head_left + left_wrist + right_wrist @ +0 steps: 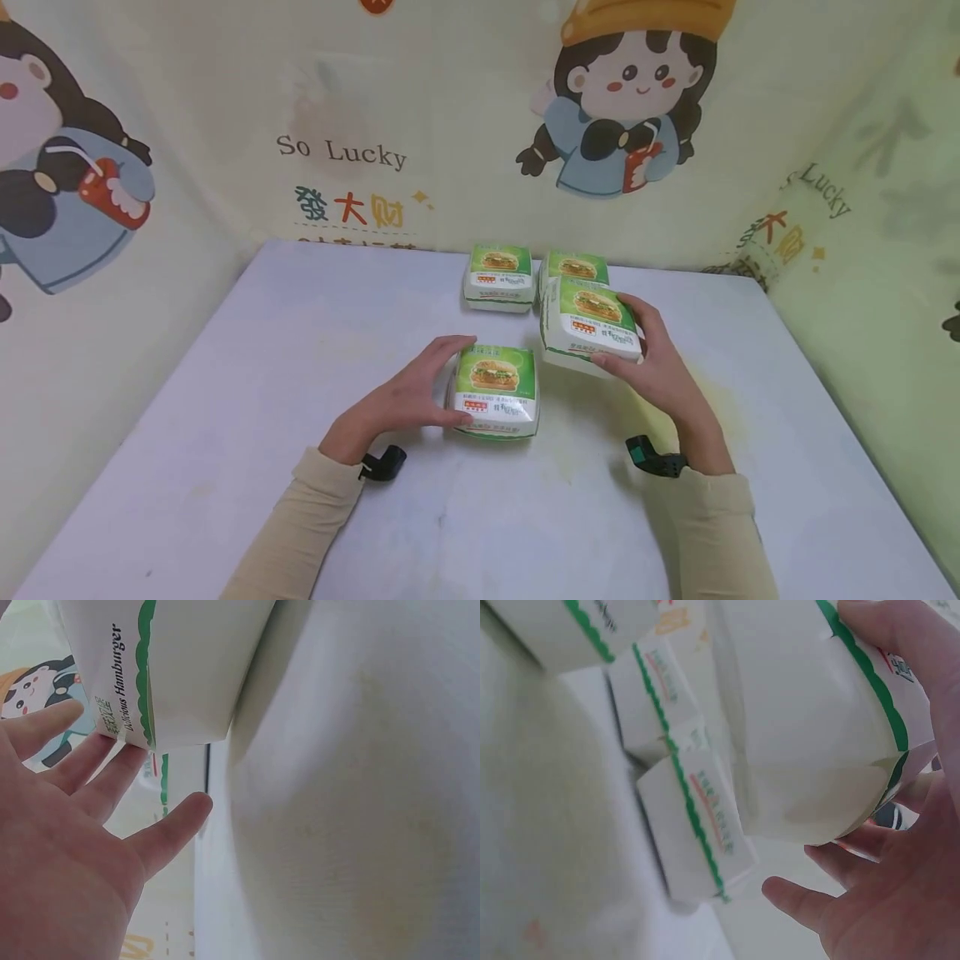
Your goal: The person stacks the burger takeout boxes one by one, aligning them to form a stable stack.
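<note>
My right hand [660, 362] grips a green-and-white hamburger box [596, 317], thumb on its front and fingers round its far right side. In the right wrist view this box is off the table, its plain white underside [802, 712] showing. At the middle of the table my left hand [408, 396] holds another hamburger box [497, 387] from its left, thumb at the near edge and fingertips at the far edge. The left wrist view shows fingertips touching that box's printed side [112, 675]; the thumb is hidden there.
Two more hamburger boxes stand side by side at the table's back edge: a left one [498, 279] and a right one [573, 265], the latter partly hidden by the held box. A printed cloth [450, 125] hangs behind the white table [465, 517].
</note>
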The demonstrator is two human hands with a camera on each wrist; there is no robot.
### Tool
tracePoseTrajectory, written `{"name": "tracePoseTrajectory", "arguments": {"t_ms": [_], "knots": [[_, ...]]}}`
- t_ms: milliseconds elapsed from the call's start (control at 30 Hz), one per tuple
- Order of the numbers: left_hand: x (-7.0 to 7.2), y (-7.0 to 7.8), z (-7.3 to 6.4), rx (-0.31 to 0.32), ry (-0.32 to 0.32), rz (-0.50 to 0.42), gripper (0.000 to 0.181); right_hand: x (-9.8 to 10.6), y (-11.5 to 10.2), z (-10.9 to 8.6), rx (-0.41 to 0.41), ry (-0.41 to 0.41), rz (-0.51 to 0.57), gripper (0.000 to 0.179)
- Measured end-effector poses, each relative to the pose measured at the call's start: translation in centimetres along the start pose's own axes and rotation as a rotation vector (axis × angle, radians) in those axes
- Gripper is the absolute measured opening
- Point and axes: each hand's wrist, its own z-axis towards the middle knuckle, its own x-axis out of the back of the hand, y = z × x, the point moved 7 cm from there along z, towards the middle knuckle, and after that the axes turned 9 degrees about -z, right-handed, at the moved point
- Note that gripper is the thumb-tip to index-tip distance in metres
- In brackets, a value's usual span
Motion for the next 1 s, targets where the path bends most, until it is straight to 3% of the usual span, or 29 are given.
{"name": "tracePoseTrajectory", "arguments": {"t_ms": [300,700,1000], "knots": [[0.1,0.0,0.2,0.015,0.004,-0.009,0.107,-0.5,-2.3,-0.6,0.069,-0.005,0.007,0.090],[0.4,-0.1,0.1,0.066,0.017,-0.031,0.115,-3.5,-6.7,-0.8,0.210,-0.063,-0.036,0.092],[0.6,-0.1,0.2,0.069,0.029,-0.106,0.115,-5.7,-8.6,-1.3,0.240,-0.073,-0.130,0.092]]}}
